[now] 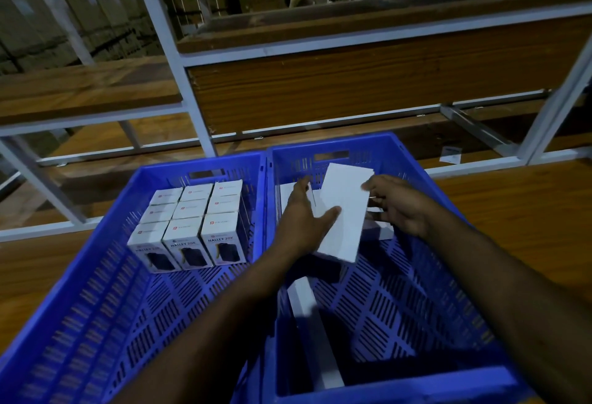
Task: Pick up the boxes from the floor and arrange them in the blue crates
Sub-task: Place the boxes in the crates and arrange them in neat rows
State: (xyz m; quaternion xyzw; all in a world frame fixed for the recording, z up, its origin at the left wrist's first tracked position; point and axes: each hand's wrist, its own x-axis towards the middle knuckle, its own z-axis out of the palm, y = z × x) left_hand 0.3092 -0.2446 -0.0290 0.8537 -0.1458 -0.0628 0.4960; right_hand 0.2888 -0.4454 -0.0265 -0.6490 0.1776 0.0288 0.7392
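While the two blue crates fill the lower half of the frame, the left crate (96, 275) already carries a tidy block of upright printed boxes (192, 224) at its far end, and that pattern is worth copying. In the right crate (416, 307), a few white boxes (293, 190) lie against the far wall, and a long white box (315, 333) lies loose on the floor nearer the bottom of the frame. Centre frame, a white box (344, 211) is held tilted above the right crate: the left hand (304, 216) cradles its left edge with thumb across the face, and the right hand (398, 203) pinches its upper right edge. To my eye, it should be turned square to the far wall, lowered snug beside its neighbours, and released only once it sits flat.
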